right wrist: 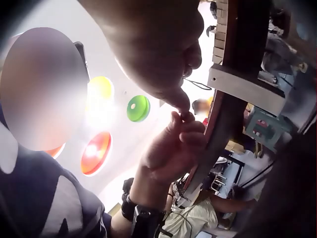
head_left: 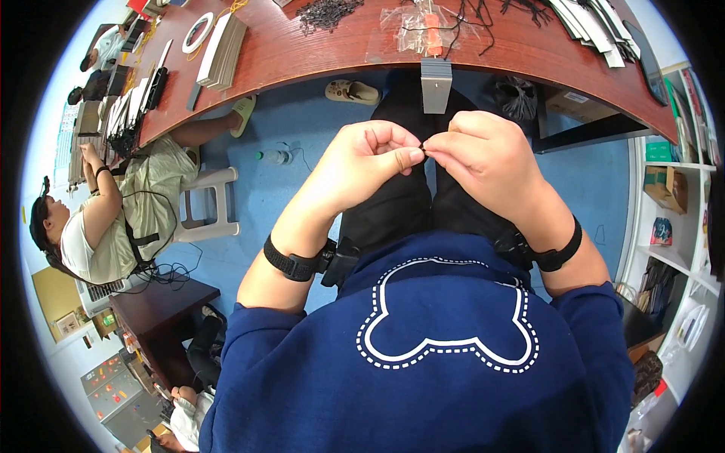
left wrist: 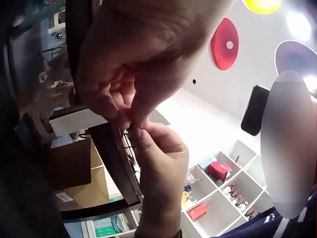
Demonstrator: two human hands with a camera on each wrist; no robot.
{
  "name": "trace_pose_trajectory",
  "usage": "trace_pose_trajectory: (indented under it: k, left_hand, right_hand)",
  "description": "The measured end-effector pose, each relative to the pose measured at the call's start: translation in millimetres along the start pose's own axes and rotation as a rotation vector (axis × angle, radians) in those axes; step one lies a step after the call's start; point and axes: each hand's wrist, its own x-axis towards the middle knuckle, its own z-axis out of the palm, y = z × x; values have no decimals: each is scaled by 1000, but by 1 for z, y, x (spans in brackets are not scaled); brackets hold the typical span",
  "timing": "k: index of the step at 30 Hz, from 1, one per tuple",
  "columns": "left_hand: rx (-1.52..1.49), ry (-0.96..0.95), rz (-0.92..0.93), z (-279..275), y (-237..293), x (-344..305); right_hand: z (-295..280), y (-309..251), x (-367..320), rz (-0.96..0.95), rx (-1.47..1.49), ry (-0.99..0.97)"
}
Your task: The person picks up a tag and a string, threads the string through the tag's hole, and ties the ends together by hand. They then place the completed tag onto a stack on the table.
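My left hand (head_left: pixel 370 160) and right hand (head_left: pixel 483 155) meet fingertip to fingertip above my lap, in front of the table's edge. Between thumb and forefinger, each pinches a tiny dark piece (head_left: pixel 424 148), mostly covered by the fingertips; I cannot tell its exact kind. A thin dark cord loop (right wrist: pixel 200 87) sticks out by the right hand in the right wrist view. Seen from the left wrist, the left hand (left wrist: pixel 133 64) hangs over the right hand (left wrist: pixel 161 153), their tips touching. Just beyond the hands, a grey block (head_left: pixel 436 89) juts from the table edge.
The reddish table (head_left: pixel 302 57) bears a pile of small black pieces (head_left: pixel 326 15), a clear plastic bag (head_left: pixel 396 26), black cords (head_left: pixel 483 26), white strips (head_left: pixel 589 30) and a stack of boards (head_left: pixel 223 53). Another person (head_left: pixel 98 219) sits at left near a white stool (head_left: pixel 208 204).
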Motion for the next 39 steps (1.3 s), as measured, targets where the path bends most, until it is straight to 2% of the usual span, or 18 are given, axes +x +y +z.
trace_pose_trajectory:
  k: [3,7,9,11,12,13,17,18,20,24,26,27,29,30,32,36,39]
  left_hand:
    - [110,14,-5,1,-3,1]
    - [-36,-3,65,0,-6,0]
    - [-64,-7,97,-1,-5,-2]
    - [190,70,130,1,1,-5]
    - [190,70,128,3,2,-6]
    - [305,92,207,4,4,-6]
    - [578,170,391,8,13,-7]
    - [578,170,393,11,13,-7]
    - [634,334,457,17,12,-8]
    - [725,370,571,19,10,-7]
    - [694,380,748,17,4,-4]
    - [695,378,750,18,4,-5]
    - [421,369,462,22,3,-9]
    - [421,368,463,23,3,-9]
    - [75,311,306,26,2,-10]
    - [163,292,357,20,-2,-10]
    - [274,264,344,17,-2,-9]
  right_hand:
    - [-2,-2,1,-27,-144,-82]
    - [-6,-1,5,-47,-20,-31]
    - [-10,-5,4,441,356,-108]
    - [-2,2,-4,468,476,-143]
    - [2,2,-7,522,546,-96]
    - [3,1,-8,576,615,-46]
    - [5,-3,-8,595,568,-33]
    - [9,-4,-8,596,589,19]
    - [16,-8,-6,602,591,118]
    - [24,-13,-7,501,458,230]
    - [28,-14,-9,515,562,321]
    - [27,-15,-9,514,562,323]
    - [25,-16,-9,492,589,314]
    - [25,-15,-9,491,588,315]
    - [26,-14,-10,450,588,306]
    - [19,-15,-10,483,622,242]
    - [18,-11,-10,459,524,160]
